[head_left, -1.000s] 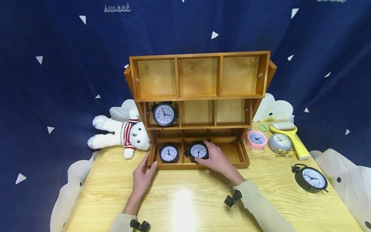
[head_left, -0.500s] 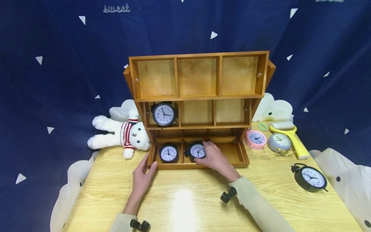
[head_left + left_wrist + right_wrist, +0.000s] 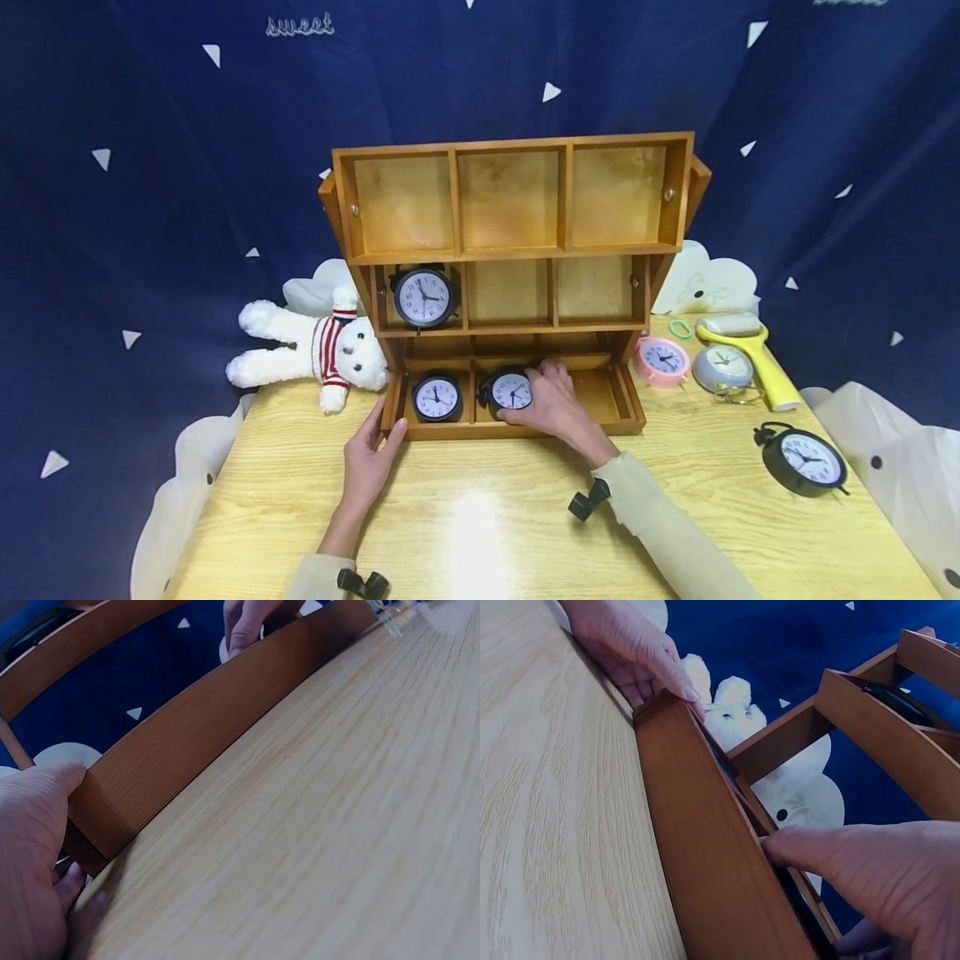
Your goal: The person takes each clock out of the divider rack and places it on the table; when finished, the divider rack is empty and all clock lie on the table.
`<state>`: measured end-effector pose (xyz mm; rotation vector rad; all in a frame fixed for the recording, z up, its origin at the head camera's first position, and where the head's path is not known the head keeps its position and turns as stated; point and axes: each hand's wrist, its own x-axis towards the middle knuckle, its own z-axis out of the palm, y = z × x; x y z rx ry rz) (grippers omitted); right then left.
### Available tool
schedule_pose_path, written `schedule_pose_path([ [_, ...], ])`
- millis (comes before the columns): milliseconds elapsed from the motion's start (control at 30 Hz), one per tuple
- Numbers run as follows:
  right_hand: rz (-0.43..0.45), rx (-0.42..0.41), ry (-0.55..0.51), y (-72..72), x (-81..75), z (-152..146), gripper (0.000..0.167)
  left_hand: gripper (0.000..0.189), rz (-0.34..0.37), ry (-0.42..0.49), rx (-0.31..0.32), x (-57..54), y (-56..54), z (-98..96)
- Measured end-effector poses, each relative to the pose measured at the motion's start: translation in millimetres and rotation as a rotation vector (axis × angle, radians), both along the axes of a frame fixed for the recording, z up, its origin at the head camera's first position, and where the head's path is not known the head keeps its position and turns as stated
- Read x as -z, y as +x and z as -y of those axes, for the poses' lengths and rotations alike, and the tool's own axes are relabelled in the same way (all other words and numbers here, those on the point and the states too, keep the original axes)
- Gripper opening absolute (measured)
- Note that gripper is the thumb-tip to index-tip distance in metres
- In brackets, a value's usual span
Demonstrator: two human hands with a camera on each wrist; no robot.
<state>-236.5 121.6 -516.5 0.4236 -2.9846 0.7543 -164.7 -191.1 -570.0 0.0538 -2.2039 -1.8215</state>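
A wooden three-tier shelf [image 3: 513, 252] with square compartments stands on the table. My left hand [image 3: 369, 457] holds the front left corner of its bottom tier, thumb over the front edge and fingers along the outer side, as the left wrist view also shows. My right hand [image 3: 553, 404] grips a black alarm clock [image 3: 510, 390] lying face up in the bottom middle compartment, thumb at its front and fingers at its back right side. Another black alarm clock [image 3: 437, 397] lies in the bottom left compartment. A third black alarm clock [image 3: 423, 297] occupies the middle tier's left compartment.
On the right lie a pink clock [image 3: 662, 361], a grey clock [image 3: 723, 369], a yellow-handled lint roller [image 3: 776, 375], a green ring [image 3: 681, 329] and a further black alarm clock [image 3: 806, 460]. A white plush bear [image 3: 318, 346] lies left of the shelf.
My right forearm has shifted slightly left, and the right hand's fingers have drawn in at the clock's back right side. The left hand keeps its place on the shelf corner.
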Motion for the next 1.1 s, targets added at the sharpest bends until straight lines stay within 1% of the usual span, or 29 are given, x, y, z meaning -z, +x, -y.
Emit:
schedule_pose_path([
  [133,-0.021,0.003,-0.036,-0.1,5.0,-0.9,0.083,0.060,0.017,-0.025,-0.001,-18.4,8.7,-2.4],
  [200,-0.039,0.003,-0.056,-0.5,7.9,-1.6,0.084,0.060,0.025,-0.033,-0.004,-21.0,10.7,-2.6],
  [267,-0.065,0.001,-0.074,-2.4,10.4,-2.2,0.083,0.061,0.023,-0.028,-0.003,-21.0,10.7,-2.5],
  [367,-0.090,-0.006,-0.093,-6.4,10.9,-2.6,0.081,0.061,0.017,-0.010,-0.005,-17.2,7.9,-1.8],
  [400,-0.097,-0.010,-0.096,-8.0,11.2,-2.7,0.081,0.061,0.012,-0.002,-0.006,-11.4,5.2,-0.5],
  [433,-0.102,-0.013,-0.099,-9.1,11.8,-3.0,0.082,0.061,0.008,0.004,-0.007,-9.9,4.5,-0.6],
  [600,-0.129,-0.003,-0.116,-9.5,13.6,-3.0,0.085,0.061,-0.014,0.012,-0.010,14.4,-3.6,4.0],
  [633,-0.139,0.000,-0.121,-9.1,12.8,-2.6,0.085,0.060,-0.012,0.016,-0.010,14.5,-3.5,4.0],
  [667,-0.148,0.003,-0.128,-8.8,11.2,-2.0,0.084,0.061,-0.012,0.013,-0.013,18.7,-5.2,5.1],
  [733,-0.161,0.005,-0.144,-8.3,7.9,-0.9,0.084,0.060,-0.011,0.016,-0.018,18.6,-5.5,5.1],
  [833,-0.165,0.011,-0.176,-6.4,5.0,-0.4,0.084,0.061,-0.002,0.017,-0.022,13.9,-4.7,3.6],
  [1033,-0.148,0.033,-0.240,-0.8,5.9,-1.9,0.087,0.060,0.001,-0.008,0.004,-14.2,5.6,-2.7],
  [1067,-0.150,0.038,-0.254,0.1,5.5,-2.2,0.087,0.060,0.002,-0.014,0.007,-18.0,7.1,-3.3],
  [1100,-0.153,0.043,-0.272,1.0,4.8,-2.5,0.086,0.060,0.004,-0.018,0.007,-19.1,7.4,-3.6],
])
